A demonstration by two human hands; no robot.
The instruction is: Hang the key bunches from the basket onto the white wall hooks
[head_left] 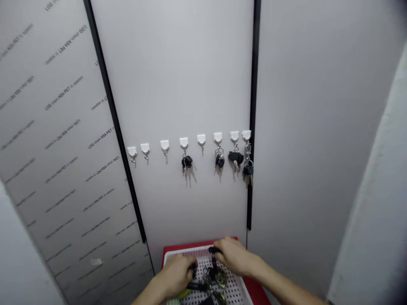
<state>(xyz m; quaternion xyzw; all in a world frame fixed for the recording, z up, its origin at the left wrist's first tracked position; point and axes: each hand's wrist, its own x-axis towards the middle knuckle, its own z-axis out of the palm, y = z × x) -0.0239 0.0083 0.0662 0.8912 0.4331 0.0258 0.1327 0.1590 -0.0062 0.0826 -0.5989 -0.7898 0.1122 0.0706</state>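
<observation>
At the bottom of the view both hands are over a white perforated plastic basket (233, 292) with metal and black items in it. My left hand (178, 273) is closed on a small black item, probably a key head, at the basket's left side. My right hand (233, 255) pinches a black item near the back rim, and a dark piece hangs below its fingers. Between the hands lies a cluster of keys and key rings (208, 275), with round brass-coloured pieces (221, 277) beside it. Fingers hide much of what is held.
A row of white adhesive hooks (183, 142) runs across the pale panel. Key bunches (187, 162) hang on several, mostly toward the right; others are bare. Black strips (253, 84) edge the panel. The basket rests on a red surface (256, 292). A printed-film panel (63, 127) stands left.
</observation>
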